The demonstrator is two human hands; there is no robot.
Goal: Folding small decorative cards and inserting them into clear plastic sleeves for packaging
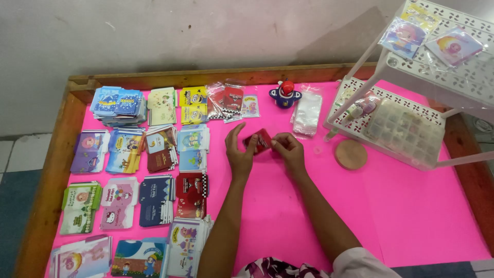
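Note:
Both my hands meet over the middle of a bright pink table (411,216). Between them is a small dark red card packet (261,140). My left hand (240,153) holds its left side with fingers spread upward. My right hand (288,149) pinches its right edge. Stacks of colourful printed cards (154,185) lie in rows to the left of my hands. A stack of dark red cards (192,191) sits nearest my left forearm.
A white perforated plastic rack (411,67) stands at the right, holding a clear compartment box (404,131) and wrapped packets. A round wooden disc (351,154), clear plastic sleeves (307,113) and a small blue and red toy (285,94) lie nearby. A wooden rim (216,76) borders the table.

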